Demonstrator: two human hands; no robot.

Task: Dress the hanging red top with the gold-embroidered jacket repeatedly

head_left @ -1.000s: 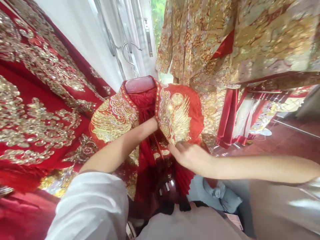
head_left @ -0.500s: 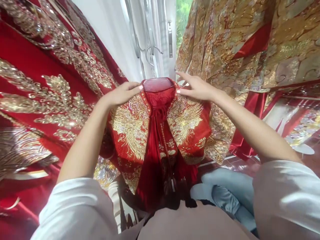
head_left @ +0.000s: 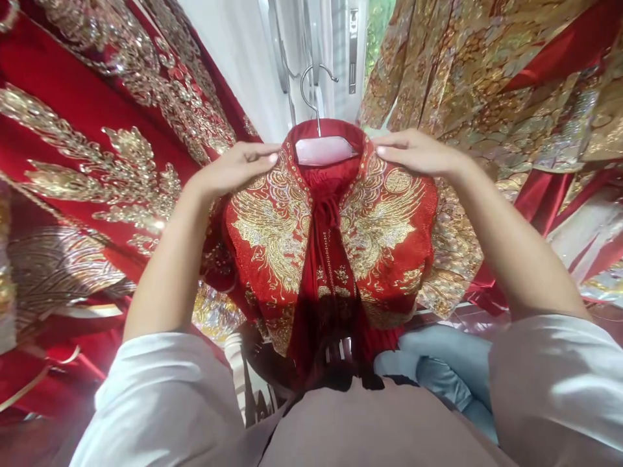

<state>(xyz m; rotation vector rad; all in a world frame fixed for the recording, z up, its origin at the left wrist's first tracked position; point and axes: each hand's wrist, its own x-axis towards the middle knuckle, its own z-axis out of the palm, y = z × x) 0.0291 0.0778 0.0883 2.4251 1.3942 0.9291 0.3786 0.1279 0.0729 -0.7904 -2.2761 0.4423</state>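
A red jacket (head_left: 399, 253) with gold bird embroidery and a stand-up collar hangs on a hanger (head_left: 317, 97) with a silver hook. Its front is parted, showing a dark red inner layer with a tied cord at the neck. My left hand (head_left: 243, 167) is closed on the left shoulder beside the collar, thumb on top and the other fingers partly hidden behind. On the opposite shoulder, my right hand (head_left: 421, 152) grips the cloth the same way, close to the collar edge.
Red garments (head_left: 131, 155) with gold beadwork hang close on the left. Gold patterned garments (head_left: 467, 84) fill the right side. A white door with a metal lock plate (head_left: 353, 52) stands behind the hanger. Light blue trouser legs (head_left: 448, 350) show below right.
The collar now stands higher and the jacket's front is more fully in view. My right hand's fingers, spread before, have come together at the shoulder. The view has shifted slightly.
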